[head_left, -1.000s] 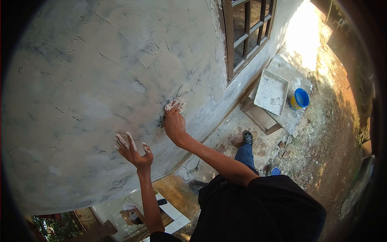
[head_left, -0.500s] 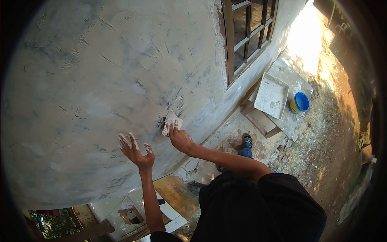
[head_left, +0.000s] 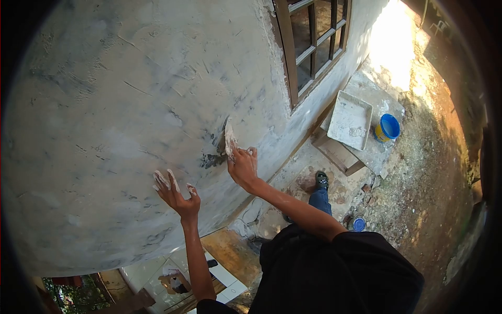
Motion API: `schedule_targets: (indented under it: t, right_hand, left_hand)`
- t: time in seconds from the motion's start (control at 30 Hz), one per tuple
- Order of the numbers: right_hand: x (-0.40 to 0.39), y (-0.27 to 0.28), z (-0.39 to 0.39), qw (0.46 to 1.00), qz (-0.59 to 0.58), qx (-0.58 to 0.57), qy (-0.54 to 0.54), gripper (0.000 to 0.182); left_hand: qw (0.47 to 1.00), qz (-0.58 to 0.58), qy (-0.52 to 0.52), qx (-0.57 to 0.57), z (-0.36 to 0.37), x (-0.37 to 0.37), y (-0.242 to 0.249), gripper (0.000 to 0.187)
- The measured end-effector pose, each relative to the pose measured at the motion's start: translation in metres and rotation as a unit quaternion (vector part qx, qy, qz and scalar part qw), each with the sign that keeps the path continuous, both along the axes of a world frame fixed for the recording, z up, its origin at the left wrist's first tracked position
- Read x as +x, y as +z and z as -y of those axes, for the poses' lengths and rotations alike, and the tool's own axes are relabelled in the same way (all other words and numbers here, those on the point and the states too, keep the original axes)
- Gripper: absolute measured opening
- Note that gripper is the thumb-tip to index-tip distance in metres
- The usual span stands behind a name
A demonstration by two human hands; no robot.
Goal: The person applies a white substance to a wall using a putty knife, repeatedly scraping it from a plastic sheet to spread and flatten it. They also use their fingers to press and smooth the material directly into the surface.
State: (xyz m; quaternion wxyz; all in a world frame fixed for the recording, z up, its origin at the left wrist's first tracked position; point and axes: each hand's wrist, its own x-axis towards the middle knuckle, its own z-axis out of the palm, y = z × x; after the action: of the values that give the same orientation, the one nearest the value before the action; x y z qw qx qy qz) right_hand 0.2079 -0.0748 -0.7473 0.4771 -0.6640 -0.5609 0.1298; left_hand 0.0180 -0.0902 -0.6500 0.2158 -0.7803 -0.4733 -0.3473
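Starting at the left, I see the wall (head_left: 120, 104), a broad grey-white skim coat full of scratches and trowel streaks, patchy and uneven in tone. The left hand (head_left: 175, 193) is splayed open against it, fingers (head_left: 161, 179) caked in white filler, holding nothing, just braced flat on the surface. If that coat is wet there, I judge the palm could leave prints or drag marks.

Moving right, the right hand (head_left: 243, 166) grips a small scraper blade (head_left: 229, 138), also smeared white, its edge set against the wall just beside a dark gouged patch (head_left: 212, 157). The blade looks tilted steeply to the surface; too steep an angle could dig in and open a new groove rather than fill one. Filler on the grip could let the blade slip.

Further right, the brown window frame (head_left: 286, 57) sits close to the work; a wide stroke could smear filler onto the wood or panes.

Down on the ground I see a white mixing tray (head_left: 349, 119) and a blue bucket (head_left: 388, 127), well apart from the hands. The person's foot (head_left: 320, 179) stands on rubble-strewn ground; leaning in with both arms up, a loose stone underfoot could cost balance.
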Motion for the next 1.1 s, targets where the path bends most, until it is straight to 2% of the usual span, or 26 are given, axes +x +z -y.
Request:
schedule_targets:
  t: [0.07, 0.2, 0.3, 0.43, 0.5, 0.53, 0.6, 0.67, 0.73, 0.8, 0.87, 0.93, 1.0, 1.1]
  right_hand:
    - [-0.019, 0.001, 0.002, 1.000, -0.007, -0.002, 0.022, 0.050]
    - [-0.032, -0.019, 0.009, 0.995, 0.059, 0.081, 0.017, 0.046]
    - [-0.025, -0.024, 0.014, 0.991, 0.117, 0.027, 0.063, 0.052]
    - [0.007, -0.016, 0.028, 0.987, 0.141, 0.018, 0.079, 0.052]
    - [0.027, -0.020, 0.029, 0.991, 0.065, 0.112, 0.035, 0.047]
    - [0.033, -0.020, 0.025, 0.991, 0.064, 0.112, 0.035, 0.047]
    - [0.045, -0.010, 0.019, 0.982, -0.077, 0.170, 0.037, 0.048]
    - [0.052, -0.001, 0.015, 0.985, -0.108, 0.131, 0.034, 0.048]
    - [0.054, 0.005, 0.007, 0.981, -0.164, 0.101, -0.013, 0.048]
    - [0.052, 0.009, -0.001, 0.986, -0.152, 0.061, -0.002, 0.049]
    - [0.041, 0.012, -0.011, 0.991, -0.004, 0.132, -0.014, 0.051]
    - [0.029, 0.014, -0.016, 0.989, -0.012, 0.142, -0.034, 0.052]
    - [0.017, 0.022, -0.011, 0.984, -0.146, 0.098, 0.005, 0.053]
    - [-0.017, 0.006, -0.001, 0.987, -0.115, 0.104, 0.031, 0.056]
  left_hand:
    - [1.000, 0.003, -0.008, -0.001, -0.003, -0.003, -0.004, 0.061]
    - [1.000, 0.002, -0.010, 0.006, -0.007, -0.005, -0.005, 0.062]
    - [1.000, -0.002, -0.003, 0.007, -0.008, -0.004, -0.006, 0.062]
    - [1.000, -0.012, -0.026, 0.011, -0.010, -0.003, -0.004, 0.061]
    - [0.999, -0.013, -0.027, 0.014, -0.010, -0.002, -0.002, 0.061]
    - [0.999, -0.011, -0.029, 0.015, -0.010, -0.001, 0.000, 0.062]
    - [0.999, -0.008, -0.029, 0.015, -0.010, 0.000, 0.002, 0.062]
    - [0.999, -0.007, -0.032, 0.023, -0.011, 0.000, 0.004, 0.062]
    - [0.999, -0.007, -0.033, 0.024, -0.012, -0.001, 0.005, 0.063]
    - [0.999, -0.006, -0.036, 0.021, -0.012, -0.001, 0.006, 0.063]
    - [0.999, -0.002, -0.038, 0.019, -0.014, 0.000, 0.006, 0.063]
    - [0.999, 0.000, -0.038, 0.018, -0.015, 0.000, 0.005, 0.063]
    - [0.999, 0.004, -0.037, 0.015, -0.015, 0.000, 0.002, 0.063]
    - [0.999, -0.009, -0.038, 0.010, -0.017, -0.001, -0.003, 0.062]
